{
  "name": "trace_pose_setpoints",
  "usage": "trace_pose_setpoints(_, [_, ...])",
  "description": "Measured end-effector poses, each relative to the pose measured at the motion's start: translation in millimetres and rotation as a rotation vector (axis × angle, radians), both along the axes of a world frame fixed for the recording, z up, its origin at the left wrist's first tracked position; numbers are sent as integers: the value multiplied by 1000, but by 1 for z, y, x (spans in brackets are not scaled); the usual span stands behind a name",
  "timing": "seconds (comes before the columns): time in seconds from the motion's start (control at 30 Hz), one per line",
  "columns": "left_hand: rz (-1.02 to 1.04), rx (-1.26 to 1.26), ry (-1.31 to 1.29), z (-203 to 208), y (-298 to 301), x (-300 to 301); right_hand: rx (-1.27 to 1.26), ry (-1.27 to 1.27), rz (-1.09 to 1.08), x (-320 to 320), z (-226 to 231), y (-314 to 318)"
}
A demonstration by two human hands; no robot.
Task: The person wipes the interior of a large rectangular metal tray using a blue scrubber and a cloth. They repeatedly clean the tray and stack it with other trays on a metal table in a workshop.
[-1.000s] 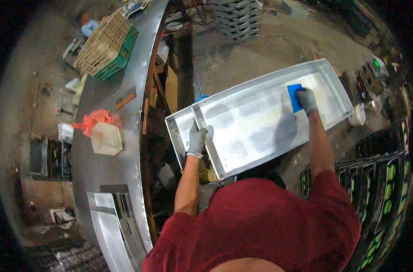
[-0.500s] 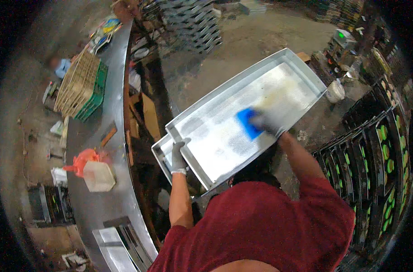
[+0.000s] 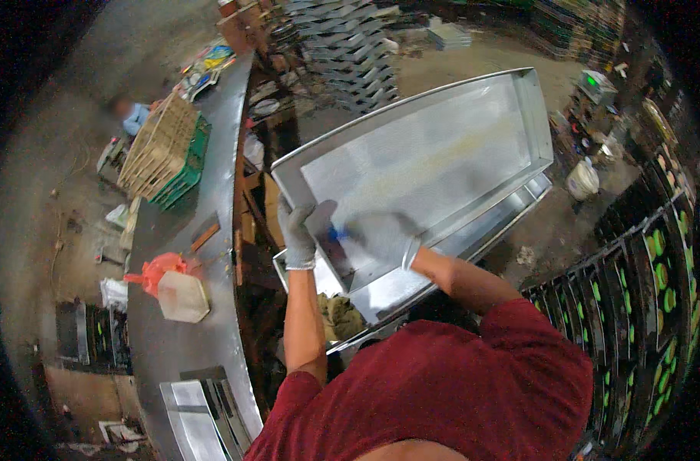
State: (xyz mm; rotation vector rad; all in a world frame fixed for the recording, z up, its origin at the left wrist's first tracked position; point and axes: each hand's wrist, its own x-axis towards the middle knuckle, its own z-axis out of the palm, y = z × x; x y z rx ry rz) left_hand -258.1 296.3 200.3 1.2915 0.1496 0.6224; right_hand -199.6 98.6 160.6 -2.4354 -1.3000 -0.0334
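Observation:
A long, shallow metal tray (image 3: 411, 154) with upright walls is tilted up in front of me, a yellowish streak across its floor. My left hand (image 3: 297, 237), in a grey glove, grips the wall at its left end. Inside that end, my gloved right hand (image 3: 384, 238) presses a blue pad (image 3: 336, 233) to the metal. The pad is mostly covered by the hand and blurred, so its exact kind is unclear. A second metal tray (image 3: 528, 201) lies beneath the tilted one, and a crumpled olive cloth (image 3: 340, 316) is at its left end.
A metal-topped bench (image 3: 219, 307) runs along my left, bearing stacked crates (image 3: 164, 150), a red plastic bag (image 3: 162, 270), a pale container (image 3: 184, 296) and metal pieces (image 3: 192, 407). A tall stack of trays (image 3: 346, 58) stands ahead. Dark racks with green items (image 3: 634, 284) stand right; a white bucket (image 3: 582, 181) is nearby.
The tray's far side has tilted up, uncovering the tray below. My right hand has moved the blue pad leftward to the left end. My left hand has shifted slightly up along the end wall.

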Motion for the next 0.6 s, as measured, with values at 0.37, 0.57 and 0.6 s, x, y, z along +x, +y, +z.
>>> trace_pose_setpoints(0.37, [51, 105, -54, 32, -6, -3, 420, -297, 204, 53, 147, 37])
trace_pose_setpoints(0.57, [-14, 28, -105, 28, 4, -2, -64, -179, 362, -22, 22, 16])
trace_pose_setpoints(0.6, [-3, 38, -119, 28, 4, 0, -117, -203, 383, -26, 4, 15])
